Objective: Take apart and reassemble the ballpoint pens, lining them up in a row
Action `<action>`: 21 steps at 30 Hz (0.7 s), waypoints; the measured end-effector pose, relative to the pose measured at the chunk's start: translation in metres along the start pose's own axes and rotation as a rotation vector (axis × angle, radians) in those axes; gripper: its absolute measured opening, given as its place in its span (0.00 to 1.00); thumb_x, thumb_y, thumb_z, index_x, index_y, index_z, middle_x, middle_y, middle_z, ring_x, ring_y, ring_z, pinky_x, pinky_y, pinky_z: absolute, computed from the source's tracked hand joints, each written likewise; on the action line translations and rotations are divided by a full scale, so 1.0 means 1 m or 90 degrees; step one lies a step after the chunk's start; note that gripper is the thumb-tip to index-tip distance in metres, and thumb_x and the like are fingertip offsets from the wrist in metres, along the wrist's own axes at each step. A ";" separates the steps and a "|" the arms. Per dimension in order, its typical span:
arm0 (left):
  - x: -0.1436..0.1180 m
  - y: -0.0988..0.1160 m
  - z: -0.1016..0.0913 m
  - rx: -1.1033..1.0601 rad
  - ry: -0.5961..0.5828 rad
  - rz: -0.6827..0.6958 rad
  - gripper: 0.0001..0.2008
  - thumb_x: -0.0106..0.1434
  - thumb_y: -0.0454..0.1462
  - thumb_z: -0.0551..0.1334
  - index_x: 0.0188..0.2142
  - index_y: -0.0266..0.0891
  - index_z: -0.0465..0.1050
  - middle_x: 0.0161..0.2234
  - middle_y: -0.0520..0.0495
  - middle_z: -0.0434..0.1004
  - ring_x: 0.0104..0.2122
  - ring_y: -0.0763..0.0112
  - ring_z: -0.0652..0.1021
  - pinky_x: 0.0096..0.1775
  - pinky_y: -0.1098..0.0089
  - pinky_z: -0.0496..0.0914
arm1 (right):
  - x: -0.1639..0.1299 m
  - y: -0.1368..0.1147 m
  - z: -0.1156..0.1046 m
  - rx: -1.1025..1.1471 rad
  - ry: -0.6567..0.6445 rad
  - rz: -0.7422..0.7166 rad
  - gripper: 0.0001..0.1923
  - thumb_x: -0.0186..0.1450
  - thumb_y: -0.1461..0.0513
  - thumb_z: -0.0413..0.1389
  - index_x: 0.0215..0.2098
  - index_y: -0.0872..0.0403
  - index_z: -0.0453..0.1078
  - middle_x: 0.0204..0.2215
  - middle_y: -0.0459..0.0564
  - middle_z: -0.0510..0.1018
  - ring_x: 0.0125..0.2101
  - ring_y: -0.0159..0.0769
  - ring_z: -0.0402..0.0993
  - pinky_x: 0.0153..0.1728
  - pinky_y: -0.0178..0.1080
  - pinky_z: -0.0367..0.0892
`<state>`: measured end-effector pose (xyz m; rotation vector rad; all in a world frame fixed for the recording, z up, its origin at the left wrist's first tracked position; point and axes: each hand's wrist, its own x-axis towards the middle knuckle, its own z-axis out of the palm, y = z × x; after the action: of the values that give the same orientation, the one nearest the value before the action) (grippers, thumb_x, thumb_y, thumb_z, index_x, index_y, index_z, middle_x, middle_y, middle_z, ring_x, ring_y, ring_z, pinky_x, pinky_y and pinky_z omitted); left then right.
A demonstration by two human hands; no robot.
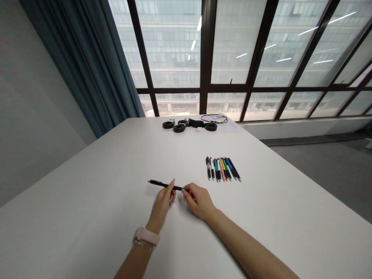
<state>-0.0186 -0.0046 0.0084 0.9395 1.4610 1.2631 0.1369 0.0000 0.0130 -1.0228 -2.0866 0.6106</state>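
Observation:
A black pen point(158, 183) is held nearly level above the white table, its tip end pointing right. My left hand point(164, 199) is closed around the pen's barrel, thumb on top. At the pen's right end, my right hand point(199, 199) pinches the tip with thumb and forefinger. Whether a separate small part sits in that pinch is too small to tell. Beyond my right hand, a row of several pens point(222, 169) in black, white, green, pink, yellow and blue lies side by side on the table.
Rolls of black tape point(179, 128) lie at the table's point(130, 155) far end, next to a coiled black cable point(215, 117) and a sheet of paper point(232, 127). A blue curtain point(95, 69) hangs at the left, and windows rise behind. The table's right edge drops to a grey floor.

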 end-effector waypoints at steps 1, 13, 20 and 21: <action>0.000 0.000 0.000 0.008 -0.002 0.004 0.27 0.50 0.60 0.58 0.17 0.39 0.59 0.13 0.58 0.54 0.14 0.80 0.57 0.17 0.76 0.51 | 0.000 0.000 0.000 0.004 0.000 0.000 0.08 0.68 0.61 0.47 0.40 0.52 0.67 0.30 0.46 0.75 0.26 0.30 0.68 0.31 0.32 0.61; 0.003 -0.003 0.001 0.017 0.002 0.019 0.27 0.49 0.60 0.59 0.18 0.38 0.63 0.13 0.57 0.57 0.14 0.79 0.59 0.18 0.75 0.53 | 0.002 0.003 0.003 -0.025 -0.001 -0.004 0.10 0.68 0.59 0.47 0.34 0.53 0.67 0.25 0.45 0.73 0.24 0.30 0.67 0.28 0.31 0.58; 0.004 -0.001 0.001 -0.027 0.000 0.061 0.27 0.50 0.59 0.59 0.25 0.35 0.73 0.16 0.54 0.65 0.17 0.76 0.65 0.21 0.74 0.58 | -0.001 0.001 0.000 -0.013 -0.004 -0.009 0.09 0.67 0.62 0.46 0.32 0.53 0.66 0.24 0.44 0.71 0.23 0.30 0.65 0.27 0.31 0.58; 0.005 -0.002 0.001 -0.026 0.000 0.060 0.27 0.49 0.59 0.59 0.24 0.35 0.73 0.16 0.54 0.65 0.17 0.76 0.65 0.21 0.74 0.58 | -0.001 0.001 0.000 -0.012 -0.006 -0.006 0.08 0.67 0.62 0.46 0.33 0.52 0.66 0.24 0.43 0.72 0.23 0.30 0.65 0.27 0.31 0.58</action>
<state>-0.0193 0.0001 0.0054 0.9910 1.3990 1.3571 0.1378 -0.0002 0.0121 -1.0222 -2.1078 0.5926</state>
